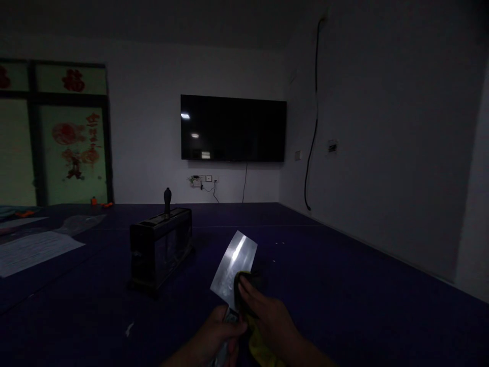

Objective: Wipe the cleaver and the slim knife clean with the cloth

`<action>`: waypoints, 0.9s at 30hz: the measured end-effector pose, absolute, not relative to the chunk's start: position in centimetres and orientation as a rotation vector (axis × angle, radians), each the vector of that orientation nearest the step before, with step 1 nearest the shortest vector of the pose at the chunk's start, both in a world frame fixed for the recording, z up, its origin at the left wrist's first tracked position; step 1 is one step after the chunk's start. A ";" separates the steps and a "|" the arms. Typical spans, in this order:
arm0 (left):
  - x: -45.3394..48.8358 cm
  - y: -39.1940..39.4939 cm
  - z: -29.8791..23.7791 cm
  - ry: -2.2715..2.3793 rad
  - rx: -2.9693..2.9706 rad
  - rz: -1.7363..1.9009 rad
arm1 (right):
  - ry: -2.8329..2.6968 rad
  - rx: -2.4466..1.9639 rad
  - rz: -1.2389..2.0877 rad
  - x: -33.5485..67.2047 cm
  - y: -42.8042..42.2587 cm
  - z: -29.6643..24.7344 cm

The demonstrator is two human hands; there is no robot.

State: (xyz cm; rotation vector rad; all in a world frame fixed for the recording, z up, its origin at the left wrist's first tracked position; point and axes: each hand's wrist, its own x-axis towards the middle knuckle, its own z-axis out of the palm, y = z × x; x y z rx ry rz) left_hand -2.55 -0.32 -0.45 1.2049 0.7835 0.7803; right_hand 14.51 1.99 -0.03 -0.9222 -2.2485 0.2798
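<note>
Your left grip [225,330]: closed round cleaver [233,267]; your right grip [272,315]: holding cloth [261,349] against it. Black box [160,252] on table [344,306], left. Handle [231,316] partly hidden; cloth's folds too dark.

L hand [225,330] + R hand [272,317], both bare, v. dim light
Same look on both tbh: uncovered from the fingers [254,298] back thru the wrists [293,340], w/ bare forearms [311,354] behind those. R fingers look long n slim, narrower toward the tips. Nails at the finger ends r too dark to make out, fwiw.
</note>
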 end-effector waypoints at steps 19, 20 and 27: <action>-3.2 0.6 -1.2 0.753 1.210 0.757 | -2.613 -0.879 -0.098 14.6 1.9 0.6; -3.2 0.6 -1.2 0.767 1.213 0.757 | -2.592 -0.891 -0.117 14.8 2.1 0.5; -2.9 0.3 -1.0 0.796 1.260 0.734 | -2.399 -1.022 -0.217 16.3 3.2 0.4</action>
